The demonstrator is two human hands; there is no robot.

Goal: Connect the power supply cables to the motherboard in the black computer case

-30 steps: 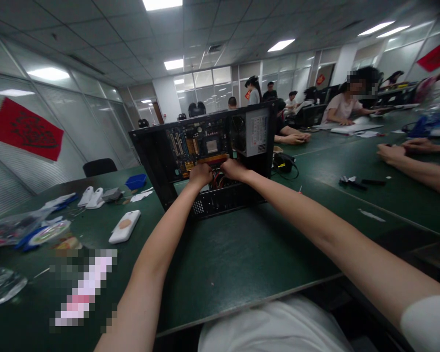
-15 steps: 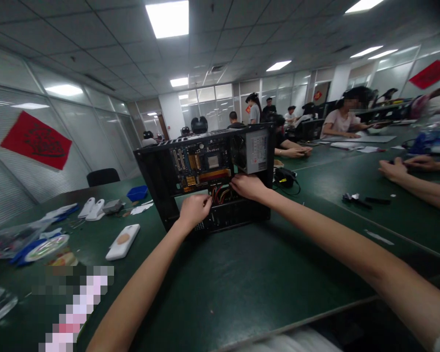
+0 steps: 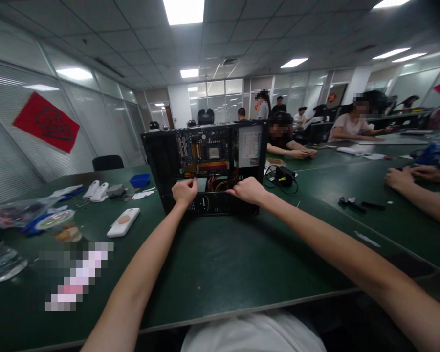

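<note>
A black computer case (image 3: 157,168) stands on the green table, its side open toward me. Inside it show a motherboard (image 3: 213,146), a power supply (image 3: 250,145) with a pale label, and a tangle of coloured cables (image 3: 220,184). My left hand (image 3: 185,192) is curled over the case's lower inner edge, left of the cables. Across from it, my right hand (image 3: 249,190) grips the same edge below the power supply, thumb pointing inward. Both hands hide parts of that edge.
Left on the table (image 3: 205,269) lie a white phone-like device (image 3: 123,223), a blue tray (image 3: 139,180), white slippers-shaped pieces (image 3: 96,191) and a water bottle (image 3: 3,259). A black adapter with cable (image 3: 284,177) sits right of the case. Another person's hands (image 3: 399,178) rest farther right.
The case has turned a little and its lower edge sits farther from me. My left hand has moved left along the edge; my right thumb now points out over it. The view has shifted.
</note>
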